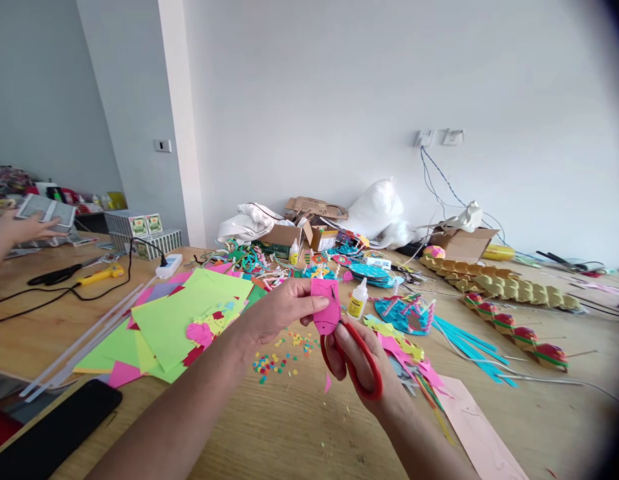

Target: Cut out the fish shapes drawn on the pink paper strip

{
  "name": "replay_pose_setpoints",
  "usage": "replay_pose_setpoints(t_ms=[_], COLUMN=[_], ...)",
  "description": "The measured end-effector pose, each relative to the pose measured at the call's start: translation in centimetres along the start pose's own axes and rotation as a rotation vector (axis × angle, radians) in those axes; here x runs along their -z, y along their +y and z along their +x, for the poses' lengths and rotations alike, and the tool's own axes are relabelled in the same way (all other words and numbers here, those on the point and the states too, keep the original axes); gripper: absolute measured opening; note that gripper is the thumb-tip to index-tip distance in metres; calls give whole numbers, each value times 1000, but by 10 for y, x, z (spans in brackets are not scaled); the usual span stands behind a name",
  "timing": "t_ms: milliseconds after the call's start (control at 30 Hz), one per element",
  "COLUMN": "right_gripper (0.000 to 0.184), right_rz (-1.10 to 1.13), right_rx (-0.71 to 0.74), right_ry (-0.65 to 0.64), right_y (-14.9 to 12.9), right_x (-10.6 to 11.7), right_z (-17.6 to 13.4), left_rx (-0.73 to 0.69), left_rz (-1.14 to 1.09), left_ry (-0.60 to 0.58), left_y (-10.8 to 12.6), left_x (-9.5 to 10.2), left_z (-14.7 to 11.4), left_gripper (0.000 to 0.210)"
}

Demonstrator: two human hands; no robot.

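My left hand (289, 303) pinches a small piece of pink paper (325, 320) that has dark drawn lines on it. In my right hand (369, 353) are red-handled scissors (373, 381), with fingers through the loops. Their blades are mostly hidden, lying at the pink paper's lower right edge. A tiny pink scrap (328, 382) shows just below the paper. Round paper dots (269, 365) in several colours lie on the table left of the scissors. Just beyond my hands stands a white glue bottle (358, 300) with a yellow label.
Green paper sheets (174, 313) with small cut-out shapes (202, 331) lie left. A black phone (64, 427) is at the front left. Blue strips (476, 350) and egg-carton pieces (509, 283) spread right. A co-worker's hand (29, 227) holds a box far left.
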State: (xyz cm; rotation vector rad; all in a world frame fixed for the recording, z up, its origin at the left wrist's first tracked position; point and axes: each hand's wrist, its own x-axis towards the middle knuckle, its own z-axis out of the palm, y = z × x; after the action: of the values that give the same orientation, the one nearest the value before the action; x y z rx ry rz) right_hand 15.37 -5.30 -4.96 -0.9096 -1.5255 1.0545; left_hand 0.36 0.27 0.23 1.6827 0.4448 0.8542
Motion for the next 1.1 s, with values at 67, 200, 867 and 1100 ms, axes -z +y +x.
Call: replay_pose_setpoints(t_ms=[67,200,867,1100], right_gripper=[41,40,32,35], right_rz=[0,-23,-5,-34], right_rx=[-11,-19,39,37], right_ry=[-4,-16,-22,-20], right_y=[-1,-5,2,-2], right_x=[0,-1,1,-1], right_z=[0,0,2,3], left_rx=[6,13,7,-45], left_rz=[20,36,-185,-20], left_ry=[-16,-16,134,137], left_y=[1,2,-4,0], left_x=[3,6,-14,-17], left_z=[-1,-1,3,2], left_gripper=[16,21,18,20])
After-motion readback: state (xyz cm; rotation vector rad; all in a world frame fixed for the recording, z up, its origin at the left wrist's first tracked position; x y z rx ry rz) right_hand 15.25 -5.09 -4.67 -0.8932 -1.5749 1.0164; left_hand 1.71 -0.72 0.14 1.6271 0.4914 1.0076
